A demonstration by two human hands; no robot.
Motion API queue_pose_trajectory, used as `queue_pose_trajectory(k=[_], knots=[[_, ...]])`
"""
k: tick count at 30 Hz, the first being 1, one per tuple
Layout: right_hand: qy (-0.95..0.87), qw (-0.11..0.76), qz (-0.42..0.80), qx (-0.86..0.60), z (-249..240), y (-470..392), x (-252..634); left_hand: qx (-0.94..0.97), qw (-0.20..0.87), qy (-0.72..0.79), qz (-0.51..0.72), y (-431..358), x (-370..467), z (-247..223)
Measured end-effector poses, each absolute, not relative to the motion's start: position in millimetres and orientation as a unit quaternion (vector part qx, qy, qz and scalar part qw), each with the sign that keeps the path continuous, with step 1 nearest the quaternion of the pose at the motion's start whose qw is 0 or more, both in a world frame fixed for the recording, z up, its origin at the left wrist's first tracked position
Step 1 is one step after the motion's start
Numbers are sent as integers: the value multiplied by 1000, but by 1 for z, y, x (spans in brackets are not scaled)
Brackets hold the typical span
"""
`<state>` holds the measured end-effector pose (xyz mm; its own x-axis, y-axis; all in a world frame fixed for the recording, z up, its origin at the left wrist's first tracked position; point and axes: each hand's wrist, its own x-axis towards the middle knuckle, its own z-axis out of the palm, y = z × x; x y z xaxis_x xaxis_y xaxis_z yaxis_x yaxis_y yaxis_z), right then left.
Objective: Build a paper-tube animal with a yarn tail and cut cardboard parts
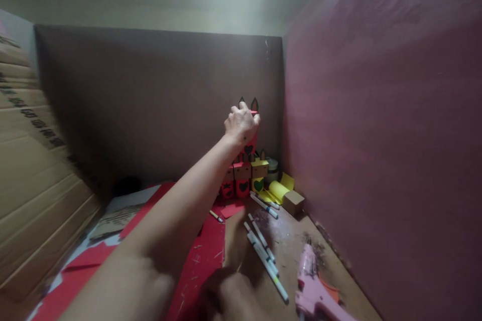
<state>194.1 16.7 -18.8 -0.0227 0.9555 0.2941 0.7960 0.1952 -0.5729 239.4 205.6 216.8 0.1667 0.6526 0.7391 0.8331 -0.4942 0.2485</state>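
Note:
My left hand (241, 123), at the end of an outstretched arm, is closed round a red paper figure (249, 149) with dark pointed ears and a dark heart. It is above several similar figures at the back: red ones (242, 188) and a yellow one (258, 184) with a green heart, each with a box-like head. My hand covers much of the held figure. Low in the view, my right hand (239, 293) is blurred and partly behind my left arm; its fingers cannot be made out.
White markers (265, 261) lie on the brown surface, left of a pink glue gun (312, 286). Yellow paper (278, 190) and a small cardboard box (293, 202) sit near the right wall. Red sheets (203, 261) spread leftward, towards a large cardboard panel (30, 160).

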Motion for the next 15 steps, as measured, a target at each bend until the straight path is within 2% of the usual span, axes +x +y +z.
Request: queue_pose_trajectory(k=[7,15], knots=[[-703,287,143,-635,-4,8,202,-768,154,-465,-414,188,251,230],[-756,249,174,-580,3,15,197,-749,132,-493,-423,197,264,222]])
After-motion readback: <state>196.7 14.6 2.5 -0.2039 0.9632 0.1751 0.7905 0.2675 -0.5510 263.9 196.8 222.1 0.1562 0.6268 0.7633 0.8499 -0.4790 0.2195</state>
